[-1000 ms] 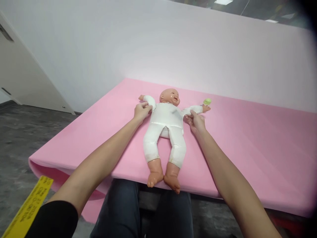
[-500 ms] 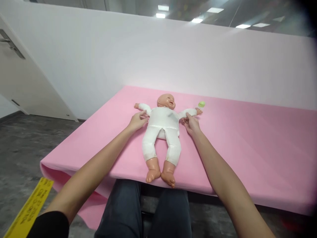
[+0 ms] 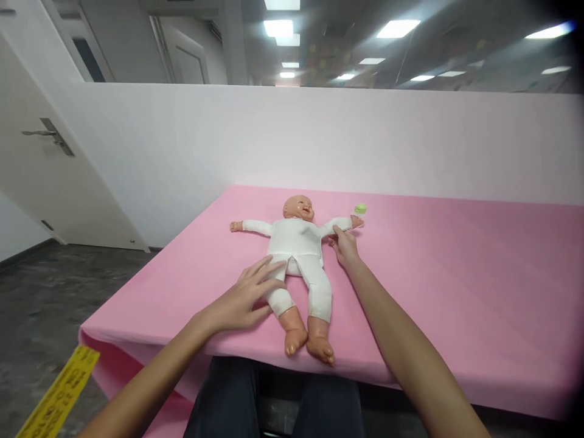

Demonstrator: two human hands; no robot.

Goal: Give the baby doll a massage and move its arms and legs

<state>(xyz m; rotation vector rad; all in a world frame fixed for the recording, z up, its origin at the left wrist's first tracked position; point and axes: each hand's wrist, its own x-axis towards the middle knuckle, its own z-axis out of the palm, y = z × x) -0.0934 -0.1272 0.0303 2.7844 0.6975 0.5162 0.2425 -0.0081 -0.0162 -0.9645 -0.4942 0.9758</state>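
Fingers of our left hand (image 3: 244, 296) have let go of the white-suited plastic baby doll's (image 3: 298, 258) arm, now spread beside its near leg; our right hand (image 3: 344, 246) still pinches the far sleeve on the pink foam mat (image 3: 456, 292).

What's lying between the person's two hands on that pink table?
In the head view, the doll's white body lies between them: the left hand is spread by its hip and leg, the right hand holds its arm.

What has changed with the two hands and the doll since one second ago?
The left hand let go of the doll's arm and drew back, open, beside its leg. The right hand still grips the other sleeve. Doll and green pacifier stayed on the pink mat.
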